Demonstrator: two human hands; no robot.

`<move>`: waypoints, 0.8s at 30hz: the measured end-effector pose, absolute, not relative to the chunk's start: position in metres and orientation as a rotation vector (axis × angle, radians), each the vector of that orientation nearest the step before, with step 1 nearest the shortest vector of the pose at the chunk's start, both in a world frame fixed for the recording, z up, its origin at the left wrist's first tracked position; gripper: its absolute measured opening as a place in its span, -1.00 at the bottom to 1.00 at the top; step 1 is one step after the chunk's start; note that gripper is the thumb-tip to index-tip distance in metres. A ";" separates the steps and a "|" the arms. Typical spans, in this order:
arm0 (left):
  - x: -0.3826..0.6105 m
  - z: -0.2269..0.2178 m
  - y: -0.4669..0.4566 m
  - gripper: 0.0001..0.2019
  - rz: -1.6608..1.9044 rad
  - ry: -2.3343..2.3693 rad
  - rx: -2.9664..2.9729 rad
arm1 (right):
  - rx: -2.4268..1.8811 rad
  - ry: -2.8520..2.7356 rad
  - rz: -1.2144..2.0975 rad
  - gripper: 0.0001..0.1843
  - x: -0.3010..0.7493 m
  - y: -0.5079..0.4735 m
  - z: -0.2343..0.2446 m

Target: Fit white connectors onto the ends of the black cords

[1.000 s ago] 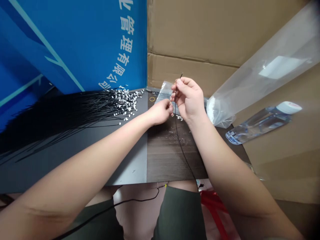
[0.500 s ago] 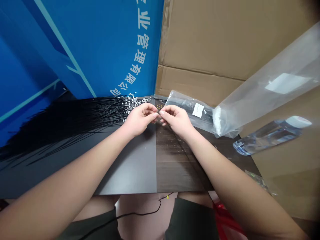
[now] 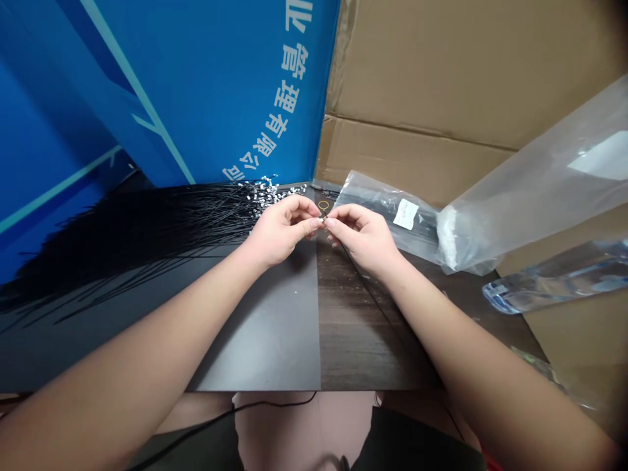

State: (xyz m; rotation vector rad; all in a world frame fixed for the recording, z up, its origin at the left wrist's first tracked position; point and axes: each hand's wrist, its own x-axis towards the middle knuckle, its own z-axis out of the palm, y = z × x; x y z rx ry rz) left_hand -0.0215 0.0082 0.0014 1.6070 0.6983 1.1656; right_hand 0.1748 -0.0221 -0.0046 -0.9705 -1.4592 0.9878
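My left hand (image 3: 283,230) is closed in a pinch, thumb against forefinger, on a tiny white connector (image 3: 322,220). Touching it from the other side, my right hand (image 3: 366,237) pinches the end of a thin black wire (image 3: 367,286), which trails down under my right forearm. The fingertips of both hands nearly meet above the table, so whether the wire sits inside the connector cannot be made out. Left of my left hand lies a large bundle of black wires (image 3: 161,222), many with white connectors (image 3: 265,191) at their near ends.
A clear plastic bag (image 3: 375,196) with a white label lies behind my right hand. Beside it, a long translucent bag (image 3: 530,176) holds small white pieces (image 3: 446,239). A water bottle (image 3: 554,275) is at the right. A blue panel (image 3: 206,85) and cardboard (image 3: 417,65) border the table.
The view has swung a little, so the bags and bottle appear farther right. My hands stay together, and the white connector now shows between the fingertips.
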 end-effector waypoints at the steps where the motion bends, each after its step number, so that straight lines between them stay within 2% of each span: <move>1: -0.021 0.002 0.008 -0.63 1.168 0.692 1.591 | -0.967 -1.461 0.979 -0.53 0.175 -0.022 -0.004; 11: -0.013 -0.001 0.003 -0.62 1.147 0.628 1.287 | -0.987 -1.442 0.784 -0.78 0.177 -0.023 -0.002; 17: -0.010 0.002 -0.003 -0.66 1.096 0.638 1.204 | -0.981 -1.488 0.717 -0.85 0.175 -0.024 -0.002; 24: -0.010 0.003 -0.006 -0.63 1.058 0.651 1.219 | -0.975 -1.522 0.741 -0.83 0.172 -0.027 -0.001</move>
